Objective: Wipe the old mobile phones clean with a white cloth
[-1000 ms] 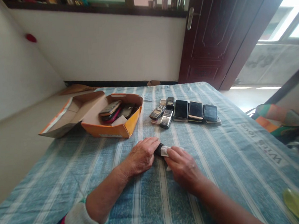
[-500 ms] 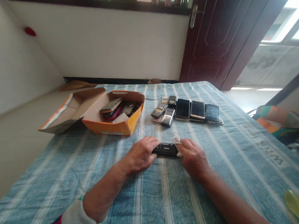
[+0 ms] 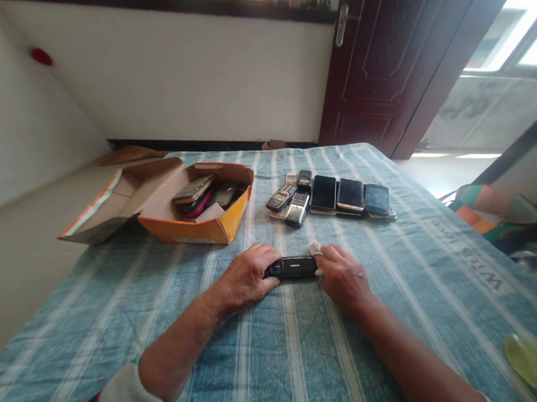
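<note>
A black Nokia mobile phone (image 3: 295, 266) lies crosswise between my two hands, low over the striped cloth. My left hand (image 3: 251, 274) is closed on its left end, thumb below and fingers above. At the other end my right hand (image 3: 341, 273) pinches a white tissue (image 3: 315, 248) against the phone's edge. The right fingertips are partly hidden by the tissue. Beyond the hands several phones lie grouped: keypad phones such as a silver one (image 3: 297, 209) and a dark one (image 3: 281, 197), and touchscreen phones (image 3: 323, 193) in a row beside them.
An open orange cardboard box (image 3: 192, 231) holding several phones stands at the left, its lid (image 3: 120, 198) folded outward. Blue striped cloth (image 3: 256, 355) covers the table. A yellow-green object (image 3: 528, 364) lies at the right edge. A dark red door (image 3: 375, 79) is behind.
The phone has tilted slightly, its right end rising, and both hands still hold at its ends. The whole view has shifted a little.
</note>
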